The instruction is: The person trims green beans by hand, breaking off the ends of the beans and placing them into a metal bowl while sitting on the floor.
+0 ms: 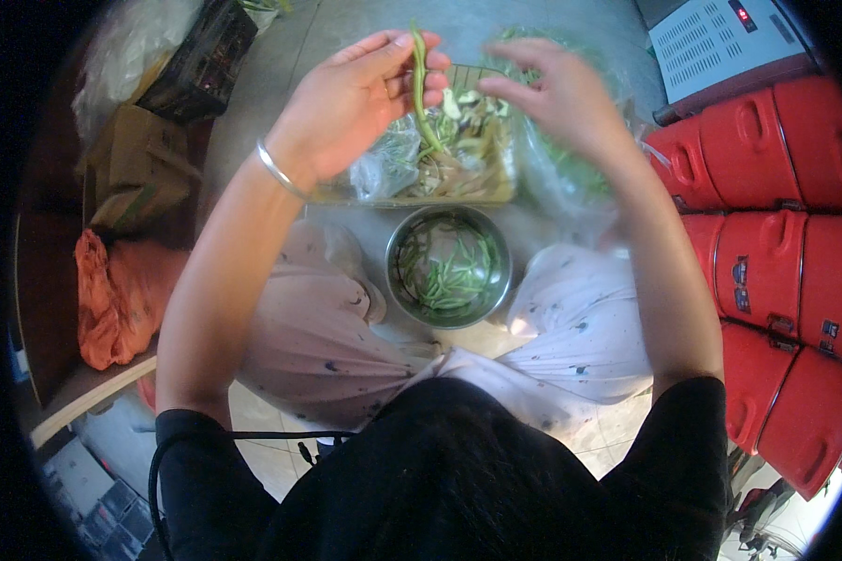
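My left hand (386,80) holds a long green bean pod (419,84) upright between thumb and fingers, its lower end hanging free. To the right of it, my right hand (547,91) is blurred, thumb and fingers apart, with nothing seen in it. Beneath both hands lies a shallow tray (410,203) holding vegetable scraps (473,133) and a clear plastic bag (386,161). Between my knees stands a round steel pot (508,270) with broken green bean pieces (452,280) in the bottom.
A clear bag of green vegetables (568,154) lies right of the tray. Red insulated boxes (758,273) are stacked at the right, near a grey appliance (726,45) with a lit display. At left are a cardboard box (140,165), a black crate (193,66) and an orange bag (123,294).
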Motion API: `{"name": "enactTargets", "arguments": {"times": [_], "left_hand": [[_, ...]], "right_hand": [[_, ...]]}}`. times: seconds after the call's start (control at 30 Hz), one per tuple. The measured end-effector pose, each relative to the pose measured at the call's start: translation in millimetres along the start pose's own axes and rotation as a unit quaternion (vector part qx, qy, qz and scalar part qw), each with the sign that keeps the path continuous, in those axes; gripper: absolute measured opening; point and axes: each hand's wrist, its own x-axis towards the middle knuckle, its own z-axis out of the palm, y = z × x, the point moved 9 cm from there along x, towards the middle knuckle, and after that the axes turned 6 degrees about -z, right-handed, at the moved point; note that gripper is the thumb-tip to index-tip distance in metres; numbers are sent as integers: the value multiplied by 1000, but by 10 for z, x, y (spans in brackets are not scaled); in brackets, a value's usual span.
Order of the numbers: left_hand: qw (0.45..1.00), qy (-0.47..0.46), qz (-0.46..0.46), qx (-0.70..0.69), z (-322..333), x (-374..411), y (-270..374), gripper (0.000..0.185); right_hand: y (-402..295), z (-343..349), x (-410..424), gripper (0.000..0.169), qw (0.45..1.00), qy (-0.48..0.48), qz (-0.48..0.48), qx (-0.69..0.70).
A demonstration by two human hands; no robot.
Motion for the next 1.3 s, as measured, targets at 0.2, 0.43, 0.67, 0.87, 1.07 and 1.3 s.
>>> {"name": "enactTargets", "arguments": {"times": [0.2, 0.43, 0.67, 0.87, 1.07, 1.3], "left_hand": [[998, 45, 38, -18, -133, 29, 57, 24], [993, 90, 61, -48, -327, -27, 132, 23], [991, 58, 123, 14, -258, -68, 359, 23], [990, 66, 118, 28, -229, -72, 314, 24], [996, 60, 57, 45, -129, -54, 233, 34], [975, 109, -11, 195, -307, -75, 85, 37]], "right_hand": [[-285, 564, -139, 28, 979, -130, 65, 141], [-733, -125, -119, 13, 965, 181, -169, -87], [-216, -223, 19, 25, 985, 128, -46, -105], [-183, 33, 32, 26, 993, 38, 57, 101], [-104, 224, -78, 24, 973, -128, 87, 172], [694, 416, -501, 27, 897, -416, 140, -48]]}}
